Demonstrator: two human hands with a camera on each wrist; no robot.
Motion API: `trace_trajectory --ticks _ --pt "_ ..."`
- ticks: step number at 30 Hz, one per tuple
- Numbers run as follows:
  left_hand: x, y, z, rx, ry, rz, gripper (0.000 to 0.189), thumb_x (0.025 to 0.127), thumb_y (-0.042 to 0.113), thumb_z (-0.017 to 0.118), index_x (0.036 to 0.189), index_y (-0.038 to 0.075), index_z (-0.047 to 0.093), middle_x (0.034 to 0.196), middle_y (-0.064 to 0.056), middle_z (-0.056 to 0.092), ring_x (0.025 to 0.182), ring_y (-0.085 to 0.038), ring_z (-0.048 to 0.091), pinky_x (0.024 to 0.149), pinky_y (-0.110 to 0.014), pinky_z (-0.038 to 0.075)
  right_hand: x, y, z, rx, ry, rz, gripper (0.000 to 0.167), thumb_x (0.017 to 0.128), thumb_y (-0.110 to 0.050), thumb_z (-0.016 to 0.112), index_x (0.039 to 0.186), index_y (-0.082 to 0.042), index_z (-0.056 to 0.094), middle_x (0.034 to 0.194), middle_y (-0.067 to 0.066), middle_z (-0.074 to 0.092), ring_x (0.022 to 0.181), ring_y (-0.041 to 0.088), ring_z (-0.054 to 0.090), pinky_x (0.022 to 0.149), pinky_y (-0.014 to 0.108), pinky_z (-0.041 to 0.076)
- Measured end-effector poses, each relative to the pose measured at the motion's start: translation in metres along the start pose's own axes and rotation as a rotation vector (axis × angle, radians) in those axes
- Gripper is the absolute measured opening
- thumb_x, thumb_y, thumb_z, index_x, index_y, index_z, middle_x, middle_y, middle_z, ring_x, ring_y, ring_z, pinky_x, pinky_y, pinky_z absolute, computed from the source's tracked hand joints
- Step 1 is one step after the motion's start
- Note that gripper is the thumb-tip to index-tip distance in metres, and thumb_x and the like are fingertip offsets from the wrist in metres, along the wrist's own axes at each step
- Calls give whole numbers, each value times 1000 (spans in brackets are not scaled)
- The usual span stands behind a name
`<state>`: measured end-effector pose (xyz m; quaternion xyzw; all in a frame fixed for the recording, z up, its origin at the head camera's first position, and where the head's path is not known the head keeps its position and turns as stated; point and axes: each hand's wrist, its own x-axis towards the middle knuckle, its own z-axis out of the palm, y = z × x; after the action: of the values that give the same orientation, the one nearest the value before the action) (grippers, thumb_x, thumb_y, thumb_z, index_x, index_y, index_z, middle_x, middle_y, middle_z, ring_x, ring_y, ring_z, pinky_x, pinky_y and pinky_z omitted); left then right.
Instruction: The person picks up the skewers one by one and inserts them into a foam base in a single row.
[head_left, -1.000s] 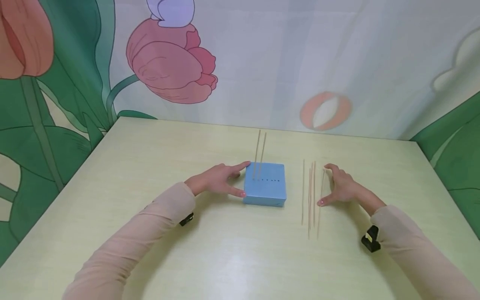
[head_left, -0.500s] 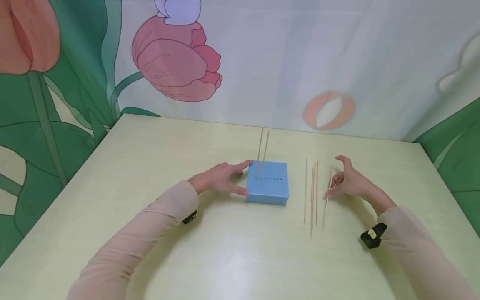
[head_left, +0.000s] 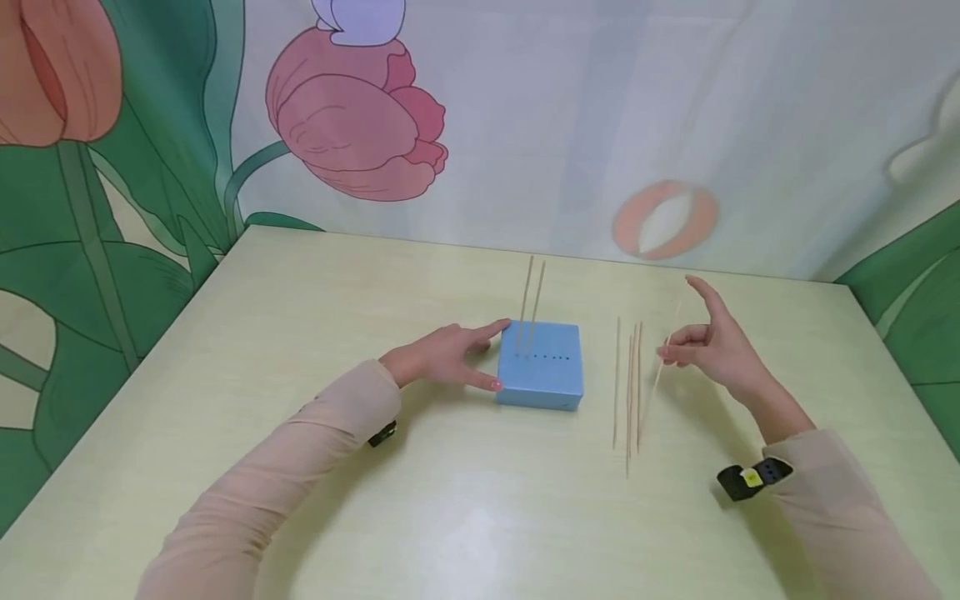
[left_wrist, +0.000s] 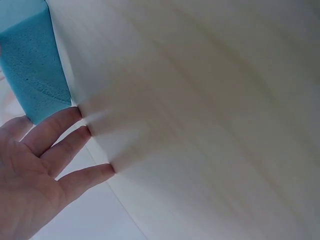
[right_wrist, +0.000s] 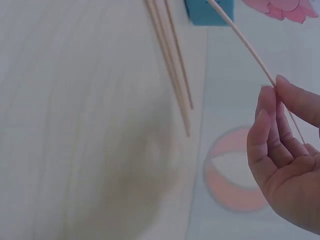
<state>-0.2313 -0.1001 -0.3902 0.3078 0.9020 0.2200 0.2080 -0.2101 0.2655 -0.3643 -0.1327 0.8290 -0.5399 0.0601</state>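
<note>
A blue block (head_left: 555, 379) with a row of small holes lies on the table, two thin wooden sticks (head_left: 527, 292) standing upright in its left holes. At its left side, my left hand (head_left: 450, 354) touches the near and far corners with thumb and index finger spread. In the left wrist view the other fingers extend straight beside the blue block (left_wrist: 40, 65). Right of the block, my right hand (head_left: 716, 346) pinches one thin wooden stick (right_wrist: 245, 42) between thumb and fingertips, index finger raised. The held stick slants, its lower end close over the table.
Several loose wooden sticks (head_left: 617, 383) lie roughly parallel between the block and my right hand. Behind the pale table (head_left: 450, 517) hangs a printed cloth (head_left: 540, 125) with flowers. A black wrist camera (head_left: 750, 479) juts out under the right sleeve.
My right hand has taken the rightmost stick from the table, raised it and tilted it, moving slightly right and away. The left hand stays at the block.
</note>
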Motion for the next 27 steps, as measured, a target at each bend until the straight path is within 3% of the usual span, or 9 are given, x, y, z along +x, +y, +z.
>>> trace_trajectory --ticks 8,11,14,20,27 --pt "0 1 -2 -36 -14 -1 95 77 52 65 148 24 9 138 -15 41 131 -28 29 104 -43 25 -4 -17 9 -76 109 -86 97 82 2 65 147 -30 0 76 11 65 65 16 64 63 22 50" --pt "0 2 -2 -47 -24 1 95 77 52 66 148 25 8 138 -16 40 131 -26 30 104 -41 25 -6 -26 13 -94 159 -115 97 82 2 65 147 -28 0 77 13 65 65 14 64 65 20 50" --pt "0 2 -3 -47 -23 1 95 77 52 66 148 24 8 138 -15 40 131 -25 31 104 -41 26 -6 -34 19 -125 219 -159 84 81 3 65 145 -18 14 77 9 66 65 8 63 66 16 49" --pt "-1 3 -4 -64 -26 0 95 76 51 67 148 24 9 137 -16 40 131 -25 32 105 -42 25 -5 -50 32 -107 327 -264 40 79 4 67 114 -2 49 74 6 66 66 4 63 64 17 49" --pt "1 1 -2 -74 -25 -1 96 76 50 68 148 24 10 137 -17 40 130 -25 34 104 -42 25 0 -66 47 -88 389 -375 26 76 7 68 101 6 61 74 1 66 64 3 62 62 16 48"
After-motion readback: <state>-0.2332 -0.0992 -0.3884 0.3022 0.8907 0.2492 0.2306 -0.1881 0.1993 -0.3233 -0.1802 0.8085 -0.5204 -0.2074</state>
